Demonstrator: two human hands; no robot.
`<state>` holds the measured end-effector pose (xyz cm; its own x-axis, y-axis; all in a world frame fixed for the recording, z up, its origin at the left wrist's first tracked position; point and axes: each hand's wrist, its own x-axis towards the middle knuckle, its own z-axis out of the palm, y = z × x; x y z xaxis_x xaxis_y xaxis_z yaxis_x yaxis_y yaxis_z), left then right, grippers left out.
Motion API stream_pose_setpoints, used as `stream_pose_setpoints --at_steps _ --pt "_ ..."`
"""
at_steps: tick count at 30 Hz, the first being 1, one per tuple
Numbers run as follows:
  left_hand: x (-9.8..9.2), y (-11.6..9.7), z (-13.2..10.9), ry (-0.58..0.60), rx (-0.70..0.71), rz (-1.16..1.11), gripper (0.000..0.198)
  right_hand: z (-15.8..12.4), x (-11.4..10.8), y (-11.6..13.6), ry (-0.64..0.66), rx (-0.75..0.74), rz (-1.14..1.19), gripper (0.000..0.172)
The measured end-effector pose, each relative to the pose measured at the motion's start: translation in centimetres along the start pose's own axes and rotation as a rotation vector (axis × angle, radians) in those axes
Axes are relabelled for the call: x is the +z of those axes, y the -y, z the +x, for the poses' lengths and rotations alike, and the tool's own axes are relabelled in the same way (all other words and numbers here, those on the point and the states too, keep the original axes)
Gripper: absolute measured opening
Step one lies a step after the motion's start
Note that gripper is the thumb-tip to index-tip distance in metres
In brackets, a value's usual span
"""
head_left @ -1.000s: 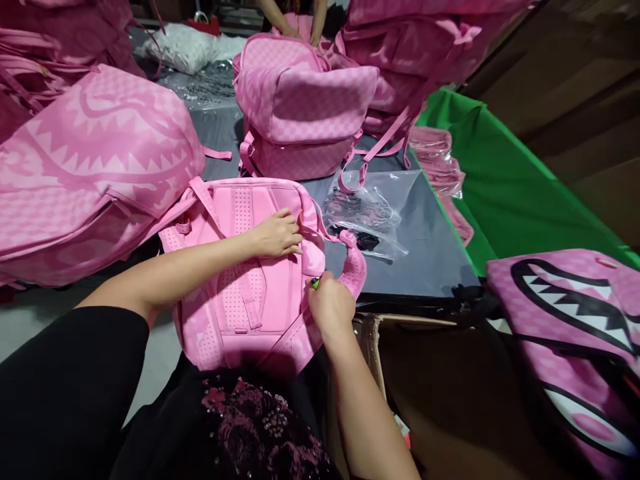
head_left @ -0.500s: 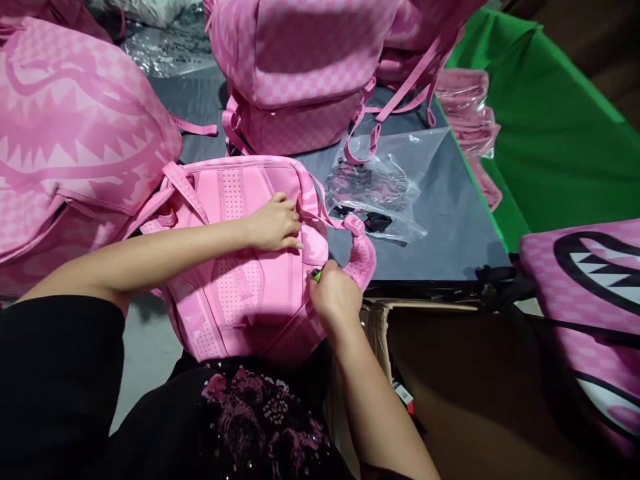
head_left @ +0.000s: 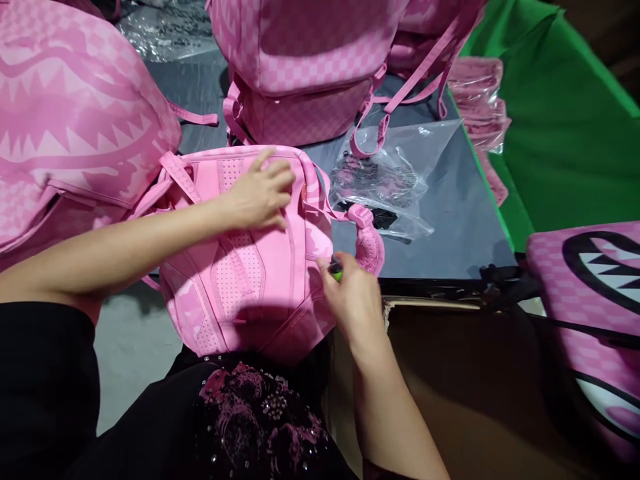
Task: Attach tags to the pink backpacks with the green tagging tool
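Note:
A pink backpack [head_left: 280, 267] lies across my lap and the table edge, its padded, perforated back panel facing up. Over its upper part is my left hand [head_left: 263, 193], fingers spread and holding nothing. My right hand [head_left: 353, 287] is closed round a small green and black tool [head_left: 336, 269] beside the bag's right side. Only the end of that tool shows; the rest is hidden in the fingers. A curved pink shoulder strap [head_left: 369, 243] hangs off the right side, just beyond my right hand.
More pink backpacks stand at the left [head_left: 75, 113] and at the back [head_left: 310, 67] of the grey table [head_left: 450, 233]. A clear plastic bag [head_left: 400, 173] lies there. Right are a green cloth [head_left: 560, 133], an open carton [head_left: 450, 373] and a shark-mouth bag [head_left: 560, 287].
My left hand has lifted and moved up and left, its fingers spreading. My right hand, with the tool, has moved right, away from the backpack's side.

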<state>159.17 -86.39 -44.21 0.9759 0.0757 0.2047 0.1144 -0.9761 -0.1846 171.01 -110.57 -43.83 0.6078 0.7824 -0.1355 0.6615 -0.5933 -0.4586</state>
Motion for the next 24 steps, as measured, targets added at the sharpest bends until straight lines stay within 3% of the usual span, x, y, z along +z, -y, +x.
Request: stream_pose_setpoints --at_steps 2,3,7,9,11,14,17,20,24 --pt "0.4 -2.6 -0.5 0.07 0.069 -0.041 0.049 -0.3 -1.7 0.2 -0.186 -0.125 0.304 0.048" --pt "0.6 -3.5 -0.7 0.076 0.07 -0.055 0.047 -0.3 -2.4 0.5 -0.209 -0.17 0.44 0.056" --pt "1.2 -5.1 -1.3 -0.009 0.014 -0.075 0.033 1.4 -2.3 2.1 0.082 -0.105 0.859 0.087" --pt "1.5 -5.2 -1.8 -0.061 -0.019 -0.094 0.027 2.7 -0.9 2.6 0.087 -0.071 1.046 0.09" --pt "1.9 -5.5 -2.5 -0.135 -0.044 -0.124 0.023 3.5 0.8 2.7 0.022 -0.089 1.147 0.081" --pt "2.6 -6.2 -3.7 -0.278 -0.039 -0.158 0.026 3.6 2.4 2.1 -0.045 -0.095 1.066 0.053" --pt "3.1 -6.7 -4.2 -0.337 -0.056 -0.156 0.029 3.1 3.0 1.6 -0.219 -0.077 0.804 0.026" --pt "3.4 -6.8 -4.2 -0.32 -0.066 -0.167 0.03 2.9 3.6 1.7 -0.327 -0.104 0.67 0.023" --pt "3.5 -6.7 -4.1 -0.314 -0.063 -0.161 0.03 3.3 4.3 1.6 -0.298 -0.099 0.644 0.025"
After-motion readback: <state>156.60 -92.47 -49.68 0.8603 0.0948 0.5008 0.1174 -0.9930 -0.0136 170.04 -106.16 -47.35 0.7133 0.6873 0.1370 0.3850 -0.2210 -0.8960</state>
